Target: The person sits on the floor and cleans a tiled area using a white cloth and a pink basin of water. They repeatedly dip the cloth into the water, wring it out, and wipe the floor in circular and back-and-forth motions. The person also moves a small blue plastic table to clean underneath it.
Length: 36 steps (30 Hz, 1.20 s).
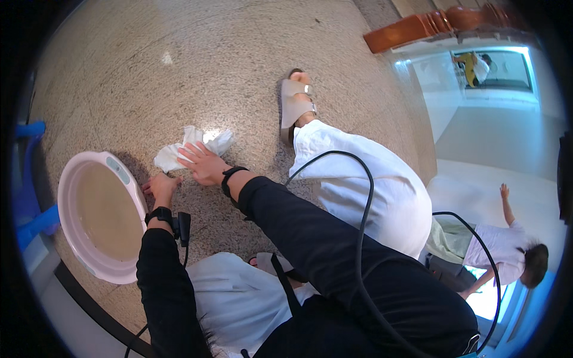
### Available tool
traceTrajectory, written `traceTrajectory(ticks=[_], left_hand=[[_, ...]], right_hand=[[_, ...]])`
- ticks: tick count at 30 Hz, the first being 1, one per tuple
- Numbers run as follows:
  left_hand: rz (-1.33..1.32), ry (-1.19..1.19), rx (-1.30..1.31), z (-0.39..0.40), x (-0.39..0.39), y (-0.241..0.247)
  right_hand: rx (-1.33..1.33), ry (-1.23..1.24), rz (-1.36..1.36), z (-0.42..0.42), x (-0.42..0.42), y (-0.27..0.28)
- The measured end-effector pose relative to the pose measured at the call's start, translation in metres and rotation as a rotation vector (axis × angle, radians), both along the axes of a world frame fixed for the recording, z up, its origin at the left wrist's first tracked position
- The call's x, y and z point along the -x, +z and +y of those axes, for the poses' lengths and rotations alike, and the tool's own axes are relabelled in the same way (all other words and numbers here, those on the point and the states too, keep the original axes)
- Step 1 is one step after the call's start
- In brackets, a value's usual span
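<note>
My right hand (205, 164) lies palm down with spread fingers on a crumpled white cloth (172, 155) on the speckled stone floor. The cloth spreads out beyond the fingertips. Just left of it, my left hand (162, 187) is low beside a pink plastic basin (74, 168), thumb apart and holding nothing I can see. Its fingers are at the outer side of the basin's rim; whether they touch the rim or the floor I cannot tell. Cloudy brownish water (107, 210) fills part of the basin.
A black cable (368, 197) loops across my right arm. Blue plastic legs (38, 226) stand left of the basin. A sandalled foot (297, 100) is ahead, a turned wooden post (416, 31) at upper right. At right is another person (497, 246), arm raised.
</note>
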<state>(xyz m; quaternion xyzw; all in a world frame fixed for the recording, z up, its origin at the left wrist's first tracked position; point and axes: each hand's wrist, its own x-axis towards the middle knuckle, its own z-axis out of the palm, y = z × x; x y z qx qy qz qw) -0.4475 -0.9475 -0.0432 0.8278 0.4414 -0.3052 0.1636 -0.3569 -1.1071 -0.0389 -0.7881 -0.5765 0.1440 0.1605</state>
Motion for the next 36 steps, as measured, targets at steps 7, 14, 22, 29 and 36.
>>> traceTrajectory(ticks=[7,14,22,29,36], left_hand=[[-0.041,0.023,-0.017,0.006,0.003,-0.009],[-0.063,0.095,0.220,0.010,-0.004,-0.004],[0.154,0.069,-0.118,-0.001,0.018,0.008],[-0.027,0.125,-0.120,-0.013,0.030,-0.019],[0.003,0.119,-0.100,0.007,0.032,-0.012]], right_hand=[[0.251,0.165,0.069,0.009,-0.017,0.012],[-0.101,0.712,-0.146,0.028,-0.125,-0.016],[-0.114,-0.261,-0.238,-0.087,-0.411,-0.054],[1.037,-0.843,-0.369,-0.652,-0.454,-0.079],[0.385,-1.249,-0.443,-0.525,-0.407,-0.106]])
